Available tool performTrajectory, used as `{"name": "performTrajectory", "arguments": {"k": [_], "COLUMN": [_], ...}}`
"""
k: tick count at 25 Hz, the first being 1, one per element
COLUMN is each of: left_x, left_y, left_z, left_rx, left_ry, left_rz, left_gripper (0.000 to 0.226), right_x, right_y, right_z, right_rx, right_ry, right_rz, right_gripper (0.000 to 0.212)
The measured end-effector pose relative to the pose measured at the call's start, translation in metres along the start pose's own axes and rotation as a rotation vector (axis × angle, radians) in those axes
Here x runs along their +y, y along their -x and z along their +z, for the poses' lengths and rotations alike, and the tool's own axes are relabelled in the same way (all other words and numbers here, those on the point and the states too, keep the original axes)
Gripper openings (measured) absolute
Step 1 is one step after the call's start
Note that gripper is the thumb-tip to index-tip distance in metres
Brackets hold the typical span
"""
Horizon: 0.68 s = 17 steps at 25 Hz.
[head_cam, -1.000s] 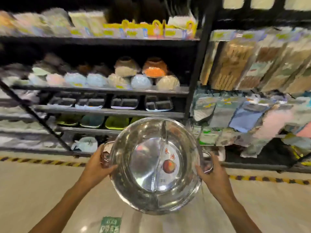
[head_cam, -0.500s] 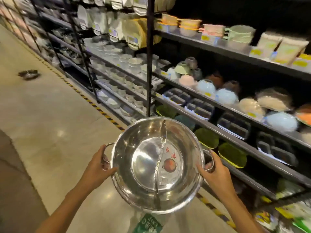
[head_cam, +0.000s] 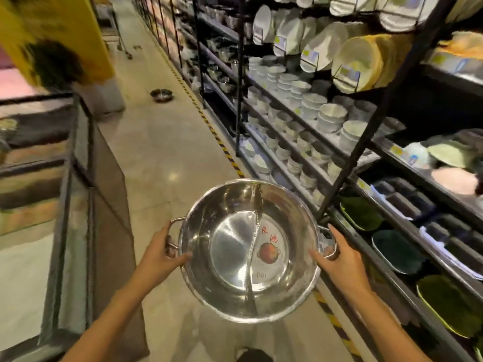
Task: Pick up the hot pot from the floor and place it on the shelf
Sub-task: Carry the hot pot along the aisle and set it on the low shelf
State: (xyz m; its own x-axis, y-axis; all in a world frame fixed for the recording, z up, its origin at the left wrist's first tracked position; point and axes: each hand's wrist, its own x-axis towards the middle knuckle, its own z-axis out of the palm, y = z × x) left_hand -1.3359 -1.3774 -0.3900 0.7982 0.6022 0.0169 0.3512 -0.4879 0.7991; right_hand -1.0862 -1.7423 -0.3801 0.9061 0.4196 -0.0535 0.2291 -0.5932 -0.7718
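Observation:
I carry a shiny steel hot pot [head_cam: 230,246] in front of me at waist height, above the aisle floor. A curved divider splits it, and a round label with red characters lies in its right half. My left hand [head_cam: 162,253] grips the left loop handle and rim. My right hand [head_cam: 337,254] grips the right handle. The black metal shelf [head_cam: 347,178] full of white bowls and plates runs along my right side, apart from the pot.
Another steel pot [head_cam: 161,95] sits on the floor far down the aisle. A yellow-black tape line [head_cam: 222,145] marks the floor along the shelf base. A mesh-sided display rack [head_cam: 86,178] stands on my left, a yellow pillar [head_cam: 65,35] beyond it. Green trays [head_cam: 360,214] fill lower shelves.
The view has swung left from facing the shelf to looking down the aisle. The pot stays held in both hands at the same height.

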Motion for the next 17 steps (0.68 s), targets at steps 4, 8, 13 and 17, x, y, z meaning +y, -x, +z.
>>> {"name": "performTrajectory", "arguments": {"k": [4,8,13,17], "left_x": [-0.018,-0.035,-0.083,-0.133], "left_y": [-0.1,-0.175,-0.258,-0.34], "left_z": [-0.036,-0.081,-0.144,-0.184], "left_rx": [0.088,0.21,0.352,0.398], "left_ry": [-0.009,-0.052,-0.034,0.051], "left_rz": [-0.02,-0.173,-0.321,-0.362], "left_gripper": [0.097,0.107,0.115,0.112], "right_x": [-0.044,-0.104,-0.198,-0.26], "right_y": [-0.13,-0.246,-0.377,-0.471], "right_z": [0.056,0.118,0.208,0.279], "right_rx": [-0.03,-0.144,-0.281,-0.354], "right_ry": [-0.023,-0.051,-0.026,-0.025], "right_rz": [-0.114,-0.198,-0.372,-0.407], "right_gripper": [0.084,0.073,0.068,0.059]}}
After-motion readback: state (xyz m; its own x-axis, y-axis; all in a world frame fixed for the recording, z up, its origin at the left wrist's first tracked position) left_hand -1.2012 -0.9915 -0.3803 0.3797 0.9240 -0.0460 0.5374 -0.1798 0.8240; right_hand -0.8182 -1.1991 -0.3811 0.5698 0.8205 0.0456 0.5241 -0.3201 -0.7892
